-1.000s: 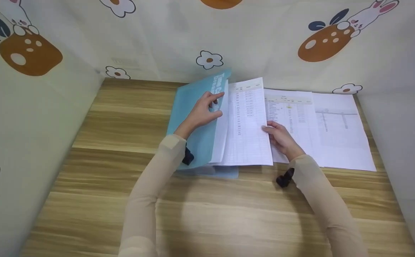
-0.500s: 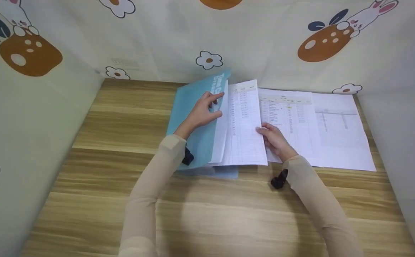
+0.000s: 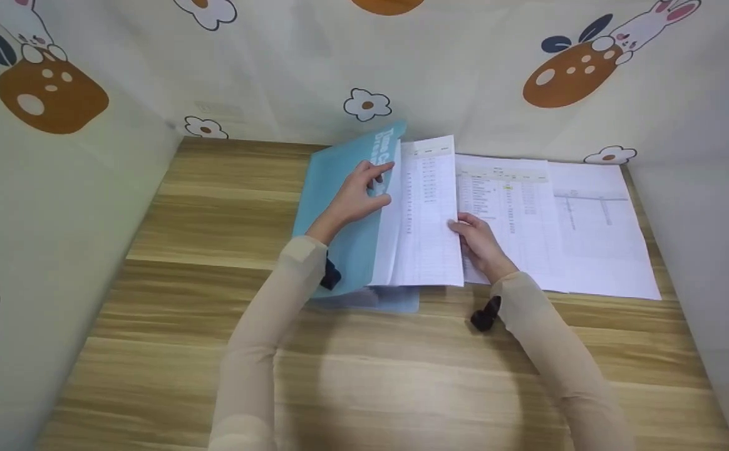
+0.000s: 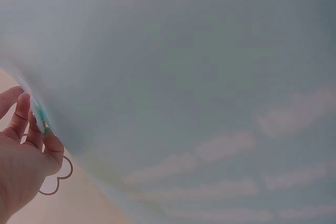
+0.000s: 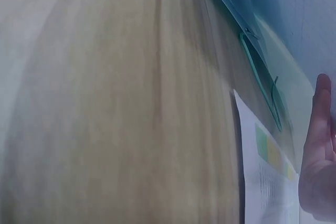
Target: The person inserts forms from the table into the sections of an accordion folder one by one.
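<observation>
A blue plastic folder (image 3: 339,181) with white lettering stands partly opened on the wooden table, its cover lifted. My left hand (image 3: 358,194) grips the cover's free edge; in the left wrist view the fingers (image 4: 34,114) curl round that edge. White paper shows just inside the cover. A printed sheet (image 3: 430,238) reaches out of the folder to the right, its left part hidden inside. At its right edge my right hand (image 3: 478,243) pinches this sheet, thumb on top. In the right wrist view only part of the right hand (image 5: 317,156) shows.
Two more printed sheets, one with a table (image 3: 515,219) and one mostly blank (image 3: 602,250), lie overlapping at the right. A green wire-like strip (image 5: 257,74) shows by the folder. A patterned curtain (image 3: 452,69) borders the table's back and sides.
My right hand has moved left with the printed sheet, so less of it sticks out of the folder. It has also risen slightly. The left hand and the cover have stayed put.
</observation>
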`<state>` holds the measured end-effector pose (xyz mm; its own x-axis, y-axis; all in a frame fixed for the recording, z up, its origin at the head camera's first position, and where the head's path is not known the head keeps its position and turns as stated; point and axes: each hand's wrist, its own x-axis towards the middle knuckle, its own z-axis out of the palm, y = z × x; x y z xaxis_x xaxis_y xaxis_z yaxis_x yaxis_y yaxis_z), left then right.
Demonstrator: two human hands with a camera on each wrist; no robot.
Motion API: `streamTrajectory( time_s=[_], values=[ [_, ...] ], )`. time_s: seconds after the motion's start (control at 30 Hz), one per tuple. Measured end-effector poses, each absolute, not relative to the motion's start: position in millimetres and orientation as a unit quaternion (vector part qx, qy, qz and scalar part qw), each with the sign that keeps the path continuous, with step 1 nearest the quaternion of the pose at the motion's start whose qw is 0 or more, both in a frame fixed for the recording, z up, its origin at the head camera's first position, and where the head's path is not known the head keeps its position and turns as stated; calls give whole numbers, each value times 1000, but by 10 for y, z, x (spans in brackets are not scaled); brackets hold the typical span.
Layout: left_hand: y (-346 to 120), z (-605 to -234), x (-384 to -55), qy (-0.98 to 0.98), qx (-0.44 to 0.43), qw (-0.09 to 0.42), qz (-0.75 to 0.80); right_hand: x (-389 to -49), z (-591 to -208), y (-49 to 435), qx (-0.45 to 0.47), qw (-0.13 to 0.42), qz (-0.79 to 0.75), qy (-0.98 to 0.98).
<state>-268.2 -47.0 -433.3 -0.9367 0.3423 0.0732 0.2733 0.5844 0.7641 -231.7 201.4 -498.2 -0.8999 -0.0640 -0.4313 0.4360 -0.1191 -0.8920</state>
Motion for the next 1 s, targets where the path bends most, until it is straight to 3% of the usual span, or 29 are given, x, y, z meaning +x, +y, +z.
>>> streamTrajectory(
  time_s=[1.0],
  values=[
    [-470, -4334, -2693, 885, 190, 32, 425, -2252, -5045, 1628, 126, 190, -711, 665]
  ],
)
